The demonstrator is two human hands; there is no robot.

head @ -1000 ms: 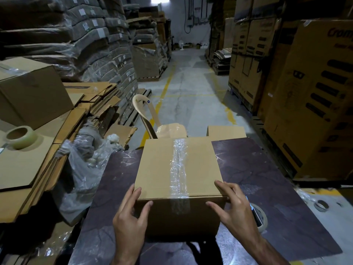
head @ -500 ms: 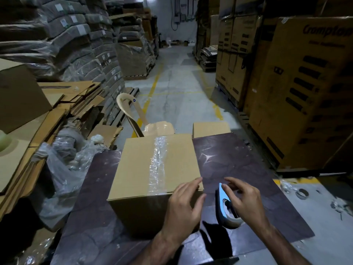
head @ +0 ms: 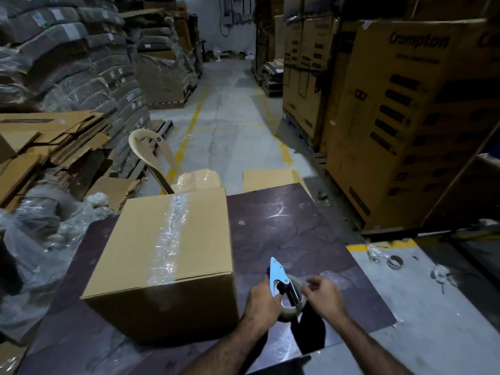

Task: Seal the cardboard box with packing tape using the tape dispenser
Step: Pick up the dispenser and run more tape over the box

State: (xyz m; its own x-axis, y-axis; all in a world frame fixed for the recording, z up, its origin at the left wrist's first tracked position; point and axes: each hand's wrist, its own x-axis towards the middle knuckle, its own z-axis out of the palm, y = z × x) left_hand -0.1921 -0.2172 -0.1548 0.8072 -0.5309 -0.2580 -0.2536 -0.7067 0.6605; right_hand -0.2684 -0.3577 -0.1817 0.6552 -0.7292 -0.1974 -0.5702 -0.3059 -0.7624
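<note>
A brown cardboard box (head: 135, 247) stands on the dark table (head: 292, 228), its flaps closed and a strip of clear tape (head: 169, 239) running down the middle of its top. Just right of the box's near corner, the tape dispenser (head: 284, 288) with a pale blue pointed frame and a clear tape roll is held above the table. My left hand (head: 261, 301) grips the dispenser from the left. My right hand (head: 323, 295) is on the roll's right side, fingers pinched at the tape's edge.
A beige plastic chair (head: 151, 155) stands behind the box. Flattened cartons (head: 48, 139) and crumpled plastic wrap (head: 35, 239) lie at the left. Tall printed cartons (head: 405, 117) stand at the right. An empty tape core (head: 394, 262) lies on the floor at right.
Both hands left the box. My right hand picked the dispenser up from the table, and my left hand moved over to grip it. The view shifted right.
</note>
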